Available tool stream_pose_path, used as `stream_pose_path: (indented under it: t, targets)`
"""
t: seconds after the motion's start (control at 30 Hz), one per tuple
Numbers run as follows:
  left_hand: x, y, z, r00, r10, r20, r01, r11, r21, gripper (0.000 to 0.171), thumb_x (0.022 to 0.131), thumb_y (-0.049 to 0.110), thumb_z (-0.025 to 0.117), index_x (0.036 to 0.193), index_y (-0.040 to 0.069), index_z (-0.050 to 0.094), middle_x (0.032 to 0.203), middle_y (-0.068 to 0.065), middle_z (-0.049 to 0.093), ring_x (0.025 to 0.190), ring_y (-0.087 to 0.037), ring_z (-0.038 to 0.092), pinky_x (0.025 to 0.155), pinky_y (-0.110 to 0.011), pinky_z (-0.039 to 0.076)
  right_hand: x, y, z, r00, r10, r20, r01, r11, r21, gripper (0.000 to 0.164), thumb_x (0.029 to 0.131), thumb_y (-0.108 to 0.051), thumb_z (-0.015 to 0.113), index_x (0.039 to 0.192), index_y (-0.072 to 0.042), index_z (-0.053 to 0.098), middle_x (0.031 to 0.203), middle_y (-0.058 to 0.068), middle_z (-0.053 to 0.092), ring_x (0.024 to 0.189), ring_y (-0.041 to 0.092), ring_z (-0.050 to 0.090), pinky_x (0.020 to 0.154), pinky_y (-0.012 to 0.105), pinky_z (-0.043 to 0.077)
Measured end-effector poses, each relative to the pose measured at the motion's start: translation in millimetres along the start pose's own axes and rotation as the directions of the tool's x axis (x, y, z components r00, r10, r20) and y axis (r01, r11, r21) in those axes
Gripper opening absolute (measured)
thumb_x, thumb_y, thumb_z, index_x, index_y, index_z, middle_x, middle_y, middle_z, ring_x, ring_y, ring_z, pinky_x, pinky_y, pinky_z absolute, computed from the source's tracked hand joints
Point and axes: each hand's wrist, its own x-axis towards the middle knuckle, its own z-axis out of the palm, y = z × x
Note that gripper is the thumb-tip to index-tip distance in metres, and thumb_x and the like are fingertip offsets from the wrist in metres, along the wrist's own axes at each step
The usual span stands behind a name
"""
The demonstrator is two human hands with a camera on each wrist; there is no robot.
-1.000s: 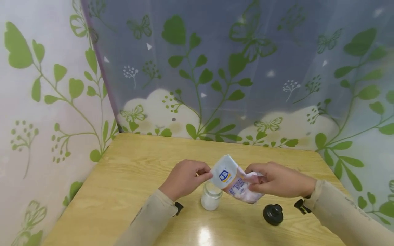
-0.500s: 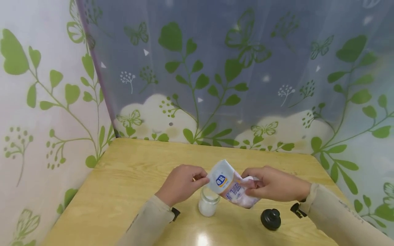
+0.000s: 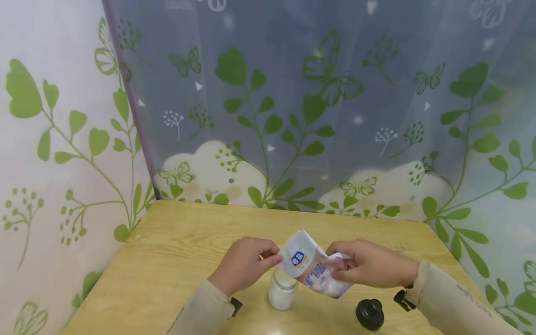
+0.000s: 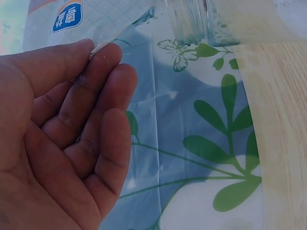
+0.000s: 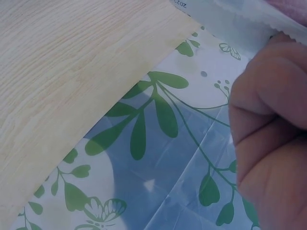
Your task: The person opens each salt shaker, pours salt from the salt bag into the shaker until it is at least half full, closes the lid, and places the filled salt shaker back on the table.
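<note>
A white and pink printed salt bag [image 3: 296,253] is held tilted between both hands over the table. Thumb and index finger of my left hand [image 3: 247,264] pinch its upper left corner, and the left wrist view shows the pinched edge [image 4: 100,46] at those fingertips. From the other side, my right hand [image 3: 372,263] grips the crumpled right end of the bag. Below the bag's left part stands an uncapped glass jar [image 3: 281,298] with white contents, its mouth partly covered by the bag in the head view. The right wrist view shows only part of the right hand.
A round black lid with a knob [image 3: 370,314] lies on the wooden table [image 3: 188,232], right of the jar. Walls of leaf-and-butterfly printed sheeting [image 3: 289,116] enclose the table's back and sides. Dark wrist straps show at both sleeves.
The head view has tilted upward, so everything sits lower in the picture. Both hands keep their hold on the salt bag, in nearly the same place over the jar.
</note>
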Motion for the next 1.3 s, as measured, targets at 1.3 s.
stream_pose_path:
  t: [1.3]
  targets:
    - [1.1,-0.9,3.3,1.000,0.024,-0.007,-0.024,1.000,-0.001,0.009,0.097,0.030,0.074,0.089,0.026,0.077,0.076,0.023,0.064,0.062,0.000,0.051,0.060,-0.024,0.047,-2.6,7.3,3.1,0.999,-0.050,0.000,0.050,0.999,0.003,0.018,0.102,-0.028,0.068,0.119,-0.026,0.064,0.070,-0.016,0.050,0.056,-0.005,0.038,0.052,0.019,0.043]
